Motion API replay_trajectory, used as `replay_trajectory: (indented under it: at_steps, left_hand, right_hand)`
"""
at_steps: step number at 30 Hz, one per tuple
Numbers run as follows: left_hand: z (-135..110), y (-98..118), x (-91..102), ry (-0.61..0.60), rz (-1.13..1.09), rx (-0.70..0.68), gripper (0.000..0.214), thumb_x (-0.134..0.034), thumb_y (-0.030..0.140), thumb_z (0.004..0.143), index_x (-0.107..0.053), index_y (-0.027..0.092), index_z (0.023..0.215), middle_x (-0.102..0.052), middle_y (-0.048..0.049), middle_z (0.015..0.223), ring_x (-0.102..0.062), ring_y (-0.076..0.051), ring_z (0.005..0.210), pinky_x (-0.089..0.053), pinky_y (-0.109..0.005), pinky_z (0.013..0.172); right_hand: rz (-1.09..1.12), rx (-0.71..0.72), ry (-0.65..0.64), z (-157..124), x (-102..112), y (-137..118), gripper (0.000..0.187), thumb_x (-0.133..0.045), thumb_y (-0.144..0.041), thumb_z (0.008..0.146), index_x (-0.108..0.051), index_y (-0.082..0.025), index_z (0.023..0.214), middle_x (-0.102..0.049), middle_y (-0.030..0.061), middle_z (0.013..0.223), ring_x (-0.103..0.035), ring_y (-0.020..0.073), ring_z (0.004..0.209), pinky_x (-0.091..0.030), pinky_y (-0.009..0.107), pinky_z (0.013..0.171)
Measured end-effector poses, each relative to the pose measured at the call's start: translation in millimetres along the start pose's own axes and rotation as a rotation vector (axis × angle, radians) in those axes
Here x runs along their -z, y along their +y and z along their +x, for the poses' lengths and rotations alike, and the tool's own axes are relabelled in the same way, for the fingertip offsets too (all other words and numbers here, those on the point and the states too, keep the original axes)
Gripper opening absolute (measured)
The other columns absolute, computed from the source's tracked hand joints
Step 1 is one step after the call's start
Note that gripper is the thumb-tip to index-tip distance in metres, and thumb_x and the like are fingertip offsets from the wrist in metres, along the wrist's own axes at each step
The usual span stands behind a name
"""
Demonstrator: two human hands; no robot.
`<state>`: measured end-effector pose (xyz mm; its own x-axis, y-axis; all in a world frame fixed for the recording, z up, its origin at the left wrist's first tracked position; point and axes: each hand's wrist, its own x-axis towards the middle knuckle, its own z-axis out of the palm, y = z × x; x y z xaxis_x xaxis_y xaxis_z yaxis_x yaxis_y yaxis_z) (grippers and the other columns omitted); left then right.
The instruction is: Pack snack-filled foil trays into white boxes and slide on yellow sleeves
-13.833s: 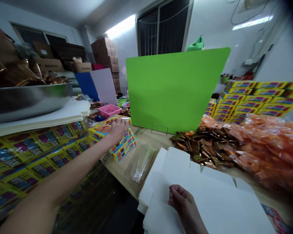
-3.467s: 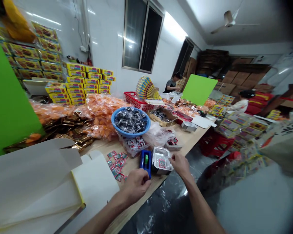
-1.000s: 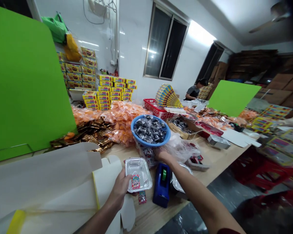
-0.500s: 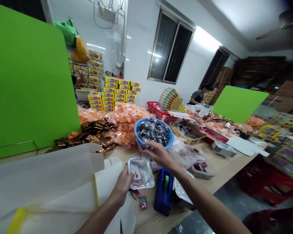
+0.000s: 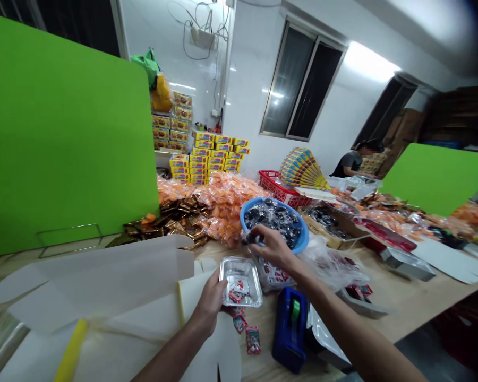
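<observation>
My left hand (image 5: 210, 303) grips the left side of a foil tray (image 5: 252, 270), its thumb over the rim. Small red-and-white packets (image 5: 238, 291) lie inside that tray. My right hand (image 5: 271, 245) is closed in a pinch at the near left edge of a blue basin (image 5: 305, 237). Between its fingertips is a small dark wrapped piece (image 5: 247, 239). The basin holds many black pieces in clear wrappers (image 5: 276, 218). Below the tray, a few red packets (image 5: 253, 339) rest on the table.
A blue tape dispenser (image 5: 290, 329) stands right of the tray, beside stacked foil trays (image 5: 326, 334). Orange wrapped pieces (image 5: 231, 199) and brown-gold packets (image 5: 183, 215) are heaped behind. White card (image 5: 103, 281) covers the left side. A person (image 5: 352, 162) sits at the far right.
My right hand has gone from open fingers over the basin's rim to a pinch on a small dark piece. The view has shifted left; my left hand still holds the tray.
</observation>
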<state>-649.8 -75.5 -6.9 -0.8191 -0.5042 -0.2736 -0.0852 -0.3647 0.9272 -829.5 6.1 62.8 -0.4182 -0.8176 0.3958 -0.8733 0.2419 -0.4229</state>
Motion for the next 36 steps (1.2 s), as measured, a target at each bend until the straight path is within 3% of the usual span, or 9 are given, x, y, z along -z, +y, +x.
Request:
replay_trajectory:
  at_steps: [5, 9, 15, 18, 21, 25, 29, 32, 36]
  left_hand:
    - [-12, 3, 15.9, 0.009, -0.026, -0.049, 0.050, -0.045, 0.030, 0.078, -0.047, 0.016, 0.126, -0.056, 0.0003, 0.067, -0.050, -0.014, 0.048, -0.043, -0.024, 0.037]
    - [-25, 2, 28.7, 0.023, -0.029, -0.111, 0.051, -0.047, 0.033, 0.080, -0.046, 0.017, 0.128, -0.056, -0.0006, 0.073, -0.053, -0.016, 0.056, -0.045, -0.024, 0.038]
    - [-46, -2, 46.5, 0.014, -0.064, -0.087, 0.056, -0.051, 0.039, 0.082, -0.042, 0.019, 0.135, -0.059, -0.0023, 0.081, -0.052, -0.015, 0.055, -0.045, -0.025, 0.040]
    - [-61, 2, 56.8, 0.053, -0.105, -0.069, 0.055, -0.054, 0.040, 0.082, -0.046, 0.018, 0.132, -0.059, -0.0027, 0.077, -0.050, -0.014, 0.053, -0.044, -0.024, 0.040]
    - [-82, 6, 74.2, 0.130, -0.118, -0.066, 0.052, -0.054, 0.039, 0.081, -0.049, 0.017, 0.129, -0.060, -0.0032, 0.076, -0.052, -0.015, 0.054, -0.044, -0.024, 0.039]
    - [-114, 12, 108.0, 0.257, -0.138, -0.107, 0.055, -0.053, 0.039, 0.082, -0.045, 0.019, 0.132, -0.063, -0.0058, 0.091, -0.056, -0.017, 0.060, -0.045, -0.024, 0.039]
    - [-146, 18, 147.9, 0.366, 0.128, -0.145, 0.056, -0.054, 0.043, 0.083, -0.045, 0.020, 0.133, -0.064, -0.0058, 0.099, -0.058, -0.015, 0.065, -0.047, -0.022, 0.047]
    - [-162, 17, 181.6, 0.573, 0.446, -0.200, 0.056, -0.053, 0.050, 0.083, -0.051, 0.018, 0.129, -0.065, -0.0059, 0.096, -0.055, -0.013, 0.059, -0.043, -0.021, 0.047]
    - [-169, 10, 225.1, 0.738, 0.511, -0.239, 0.052, -0.054, 0.056, 0.080, -0.061, 0.015, 0.111, -0.063, -0.0034, 0.072, -0.054, -0.014, 0.056, -0.041, -0.023, 0.048]
  right_hand:
    - [0.132, 0.190, -0.274, -35, -9, -47, 0.042, -0.058, -0.014, 0.073, -0.060, -0.017, 0.115, -0.066, 0.0075, 0.103, -0.059, 0.0197, 0.091, -0.045, 0.031, 0.080]
    - [0.247, 0.119, -0.323, -37, -13, -60, 0.036, -0.047, -0.013, 0.084, -0.061, -0.017, 0.117, -0.066, 0.0087, 0.112, -0.059, 0.0209, 0.102, -0.044, 0.035, 0.091]
    - [0.381, 0.049, -0.353, -39, -11, -73, 0.050, -0.063, -0.036, 0.083, -0.051, -0.020, 0.129, -0.065, 0.0062, 0.105, -0.060, 0.0166, 0.082, -0.049, 0.029, 0.074]
    - [0.272, 0.106, -0.240, -47, -21, -80, 0.046, -0.065, -0.041, 0.082, -0.054, -0.019, 0.121, -0.061, 0.0082, 0.107, -0.058, 0.0169, 0.083, -0.048, 0.031, 0.076]
    - [0.208, -0.046, -0.131, -60, -41, -91, 0.033, -0.061, -0.042, 0.083, -0.055, -0.016, 0.102, -0.060, 0.0061, 0.087, -0.056, 0.0159, 0.071, -0.045, 0.029, 0.065]
    - [0.616, -0.278, -0.515, -70, -80, -122, 0.030, -0.054, -0.045, 0.084, -0.050, -0.017, 0.094, -0.056, -0.0018, 0.063, -0.054, 0.0131, 0.053, -0.041, 0.023, 0.048]
    - [0.835, -0.255, -0.636, -57, -125, -161, 0.014, -0.056, -0.030, 0.078, -0.050, -0.018, 0.079, -0.054, -0.0043, 0.059, -0.052, 0.0106, 0.048, -0.038, 0.020, 0.044]
    - [0.760, -0.241, -0.633, -42, -157, -176, 0.004, -0.052, -0.018, 0.071, -0.048, -0.018, 0.072, -0.051, -0.0061, 0.054, -0.051, 0.0096, 0.043, -0.035, 0.019, 0.040]
    - [0.585, -0.230, -0.667, -37, -185, -182, 0.006, -0.051, -0.013, 0.068, -0.047, -0.018, 0.069, -0.052, -0.0063, 0.048, -0.052, 0.0104, 0.040, -0.032, 0.018, 0.037]
